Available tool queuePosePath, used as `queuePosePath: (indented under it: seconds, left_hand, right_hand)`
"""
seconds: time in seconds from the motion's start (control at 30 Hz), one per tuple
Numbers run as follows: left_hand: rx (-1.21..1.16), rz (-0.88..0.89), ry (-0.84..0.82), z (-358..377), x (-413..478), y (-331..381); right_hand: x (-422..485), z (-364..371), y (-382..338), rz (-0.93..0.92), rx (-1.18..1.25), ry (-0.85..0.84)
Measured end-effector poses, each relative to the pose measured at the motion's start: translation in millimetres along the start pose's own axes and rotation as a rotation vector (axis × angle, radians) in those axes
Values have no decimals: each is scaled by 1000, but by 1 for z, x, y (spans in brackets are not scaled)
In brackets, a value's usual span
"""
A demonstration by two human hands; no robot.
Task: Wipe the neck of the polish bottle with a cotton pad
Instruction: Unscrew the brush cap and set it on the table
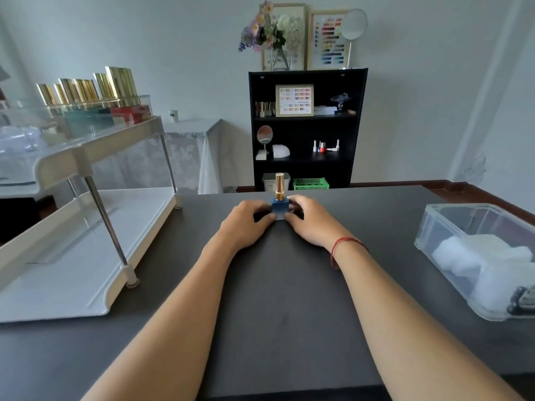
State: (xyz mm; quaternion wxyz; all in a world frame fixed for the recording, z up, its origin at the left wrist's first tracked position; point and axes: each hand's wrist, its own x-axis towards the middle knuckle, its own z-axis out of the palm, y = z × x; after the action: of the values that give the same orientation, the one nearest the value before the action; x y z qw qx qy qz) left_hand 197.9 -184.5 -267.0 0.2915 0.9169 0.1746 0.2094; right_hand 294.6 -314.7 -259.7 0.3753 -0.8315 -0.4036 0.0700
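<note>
A polish bottle (280, 208) with a blue square body and a tall gold cap stands upright near the far edge of the dark table (283, 299). My left hand (246, 224) touches its left side and my right hand (311, 219) its right side, thumbs at the base in front. Both hands cup the bottle body. The cap is on, so the neck is hidden. White cotton pads (480, 261) lie in a clear plastic box (428, 227) at the right edge.
A white two-tier rack (86, 157) stands at the left, with gold-capped bottles (86, 88) in clear trays on top. A black shelf unit (307, 125) stands behind the table. A dark metal tool (521, 299) lies in the plastic box.
</note>
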Motion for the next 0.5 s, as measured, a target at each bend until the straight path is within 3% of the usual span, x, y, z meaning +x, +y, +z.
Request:
queuePosePath:
  seconds: [0.27,0.5]
  left_hand:
    - [-20,16,-23,2,3,1]
    - [-417,-8,162,1,9,9]
  right_hand:
    - [0,-1,0,-21,13,19]
    - [0,1,0,-16,51,-28]
